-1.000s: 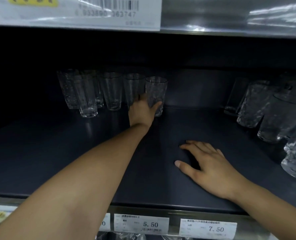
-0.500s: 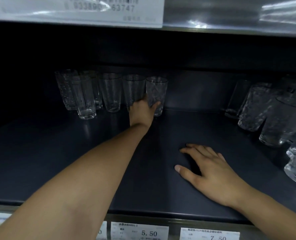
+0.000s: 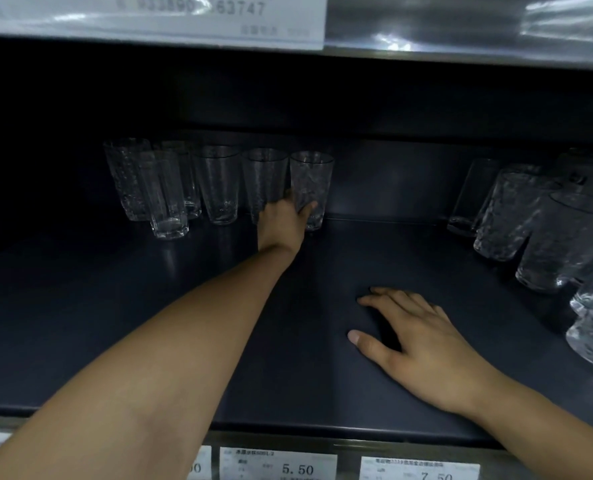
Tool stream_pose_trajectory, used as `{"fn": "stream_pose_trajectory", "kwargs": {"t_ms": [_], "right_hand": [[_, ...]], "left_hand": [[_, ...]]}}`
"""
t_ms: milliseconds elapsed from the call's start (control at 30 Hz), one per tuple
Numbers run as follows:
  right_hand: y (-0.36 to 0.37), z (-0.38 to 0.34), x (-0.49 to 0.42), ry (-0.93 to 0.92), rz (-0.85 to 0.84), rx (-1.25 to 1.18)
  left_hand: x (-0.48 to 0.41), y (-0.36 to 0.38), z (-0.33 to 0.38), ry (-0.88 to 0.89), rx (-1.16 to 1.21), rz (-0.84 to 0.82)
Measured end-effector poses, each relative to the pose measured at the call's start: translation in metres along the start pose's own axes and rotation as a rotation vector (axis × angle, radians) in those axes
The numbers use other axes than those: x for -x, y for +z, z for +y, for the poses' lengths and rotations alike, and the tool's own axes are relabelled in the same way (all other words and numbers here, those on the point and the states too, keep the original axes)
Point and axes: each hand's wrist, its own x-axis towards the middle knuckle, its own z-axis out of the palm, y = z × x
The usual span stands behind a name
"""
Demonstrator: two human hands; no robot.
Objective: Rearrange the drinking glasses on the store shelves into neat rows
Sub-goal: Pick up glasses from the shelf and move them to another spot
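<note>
Clear glass, far left: a row of tall tumblers [image 3: 218, 185] stands upright against the back of the dark shelf [image 3: 115, 323], every one empty; one straight-sided glass [image 3: 165, 199] stands nearer than the rest, out of line.
Left hand [image 3: 281, 223]: reaching far in, it grasps the end glass [image 3: 311, 188], thumb on the near side and fingers tucked between it and its neighbour [image 3: 263, 181].
End glass: upright on the shelf, rightmost in the row, just beside that neighbour.
Step in hand: probably seating this glass into the far row (it looks almost level with the others).
Next move: a small nudge, a gentle release, then the stray glass.
Right hand [image 3: 423, 337]: flat on the near shelf, fingers spread, holding nothing.
Textured glasses [image 3: 506, 213], right: an empty, looser cluster, far to near.
</note>
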Motion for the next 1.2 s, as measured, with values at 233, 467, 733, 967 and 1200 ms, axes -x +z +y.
{"fn": "stream_pose_trajectory", "kwargs": {"t_ms": [233, 467, 733, 967, 1200], "right_hand": [[0.000, 0.000, 0.000, 0.002, -0.002, 0.004], [0.000, 0.001, 0.001, -0.002, 0.010, 0.006], [0.000, 0.000, 0.000, -0.005, 0.019, -0.012], [-0.005, -0.001, 0.001, 0.005, 0.017, -0.065], [-0.017, 0.001, 0.004, 0.124, 0.037, -0.390]], "left_hand": [[0.000, 0.002, -0.001, -0.003, -0.016, -0.015], [-0.002, 0.002, -0.001, -0.001, -0.026, -0.034], [0.001, 0.000, 0.000, -0.032, -0.002, -0.043], [0.022, -0.015, 0.000, -0.092, 0.103, -0.061], [0.082, -0.077, 0.014, -0.190, 0.355, -0.442]]}}
